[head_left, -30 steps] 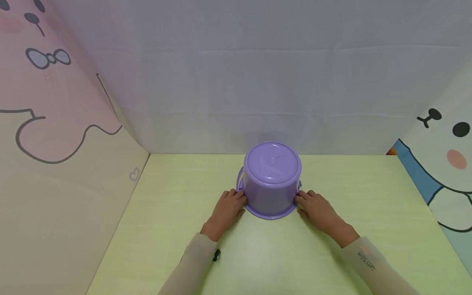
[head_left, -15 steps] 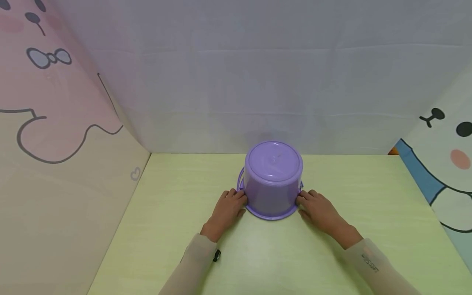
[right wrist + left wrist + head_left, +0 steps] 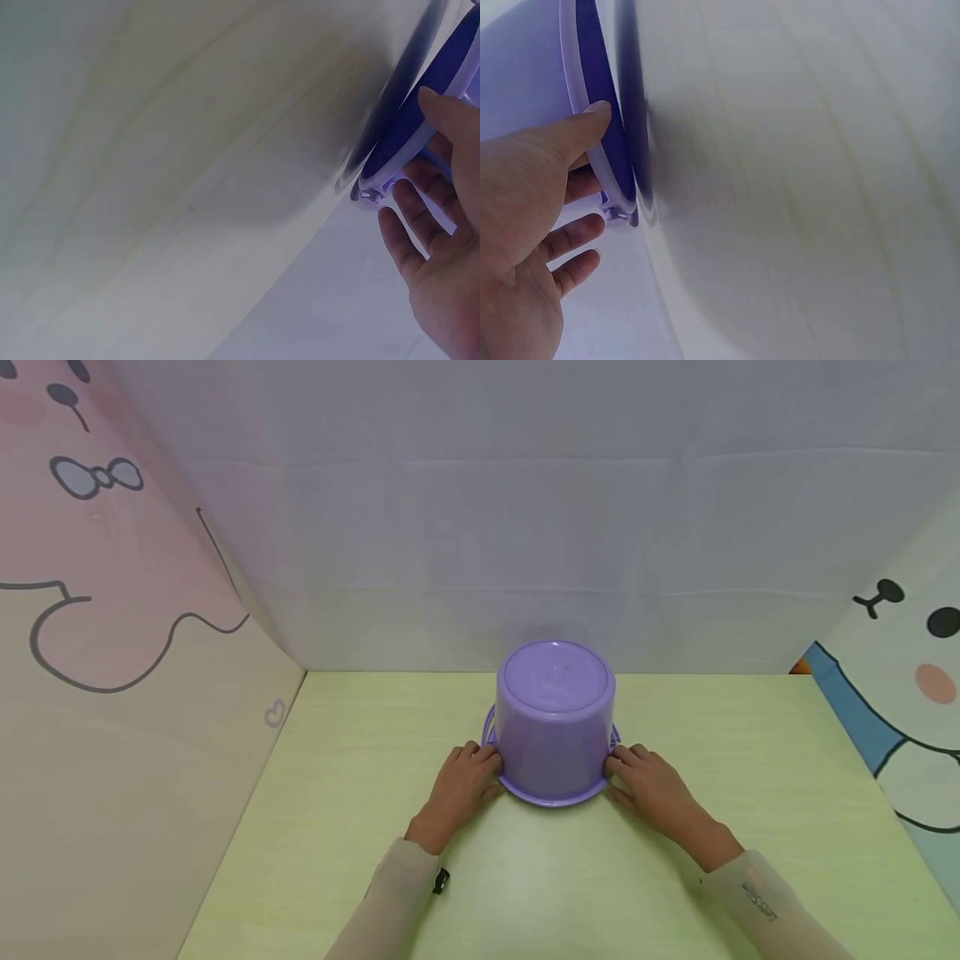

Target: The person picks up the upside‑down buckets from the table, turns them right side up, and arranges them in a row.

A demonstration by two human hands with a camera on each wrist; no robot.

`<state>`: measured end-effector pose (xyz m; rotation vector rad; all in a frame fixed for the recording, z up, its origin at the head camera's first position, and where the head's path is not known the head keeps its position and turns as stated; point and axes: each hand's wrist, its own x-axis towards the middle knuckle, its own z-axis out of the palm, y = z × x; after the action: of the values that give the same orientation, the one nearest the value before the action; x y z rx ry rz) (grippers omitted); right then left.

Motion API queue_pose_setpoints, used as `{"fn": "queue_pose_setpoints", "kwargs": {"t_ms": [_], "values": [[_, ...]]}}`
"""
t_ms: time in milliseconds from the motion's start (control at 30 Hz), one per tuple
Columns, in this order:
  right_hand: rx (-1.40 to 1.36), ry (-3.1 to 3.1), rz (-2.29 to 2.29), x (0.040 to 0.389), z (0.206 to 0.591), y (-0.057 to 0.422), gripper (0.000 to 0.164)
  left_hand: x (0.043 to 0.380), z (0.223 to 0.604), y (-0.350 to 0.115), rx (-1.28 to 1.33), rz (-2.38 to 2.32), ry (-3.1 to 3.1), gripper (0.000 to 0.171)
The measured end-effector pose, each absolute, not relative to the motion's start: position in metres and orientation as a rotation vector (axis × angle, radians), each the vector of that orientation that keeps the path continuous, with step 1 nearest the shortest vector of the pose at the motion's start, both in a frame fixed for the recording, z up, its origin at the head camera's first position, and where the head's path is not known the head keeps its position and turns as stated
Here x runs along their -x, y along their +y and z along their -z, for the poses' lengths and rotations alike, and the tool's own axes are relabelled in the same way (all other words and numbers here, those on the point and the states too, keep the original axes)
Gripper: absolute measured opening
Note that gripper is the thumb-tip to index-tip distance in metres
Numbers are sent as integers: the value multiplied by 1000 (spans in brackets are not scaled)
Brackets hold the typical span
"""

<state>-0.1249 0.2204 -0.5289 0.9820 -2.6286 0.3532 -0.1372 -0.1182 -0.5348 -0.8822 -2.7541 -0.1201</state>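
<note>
- Looking down through the head view, I see a purple bucket (image 3: 553, 727) standing upside down on the yellow-green bench (image 3: 360, 793), its flat base turned up and its wide rim down at the bench.
- The bucket sits near the middle of the bench, closer to the far edge where the pale back wall (image 3: 525, 527) rises.
- My left hand (image 3: 459, 787) is at the bucket's left side, low down by the rim; its grip takes the rim, with the thumb pressed on one face and the fingers on the bucket wall.
- In the left wrist view the thumb tip (image 3: 592, 120) lies on the pale rim edge, and the other fingers (image 3: 574, 236) lie behind it near a small lug where the handle joins.
- My right hand (image 3: 651, 785) mirrors this on the bucket's right side; its grip likewise pinches the rim between thumb and fingers.
- In the right wrist view the rim (image 3: 409, 146) looks slightly raised off the bench with a dark shadow under it, though I cannot tell how much of it is clear.
- Pale sleeves (image 3: 390, 902) cover both forearms.
- Cartoon-printed panels stand to the left (image 3: 112, 610) and right (image 3: 907, 677) of the bench.
</note>
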Motion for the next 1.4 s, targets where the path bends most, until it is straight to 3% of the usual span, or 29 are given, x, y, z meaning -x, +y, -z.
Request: {"fn": "queue_pose_setpoints", "kwargs": {"t_ms": [667, 800, 1000, 1400], "values": [[-995, -2457, -551, 119, 521, 226, 35, 132, 531, -126, 928, 413, -2599, 28], [-1003, -2417, -586, 118, 519, 227, 23, 133, 529, -127, 950, 487, -2561, 28], [-989, -2368, -596, 117, 514, 227, 56, 134, 527, -126, 990, 637, -2537, 23], [-953, -2357, -657, 115, 511, 230, 57, 132, 525, -122, 1025, 803, -2431, 30]]}}
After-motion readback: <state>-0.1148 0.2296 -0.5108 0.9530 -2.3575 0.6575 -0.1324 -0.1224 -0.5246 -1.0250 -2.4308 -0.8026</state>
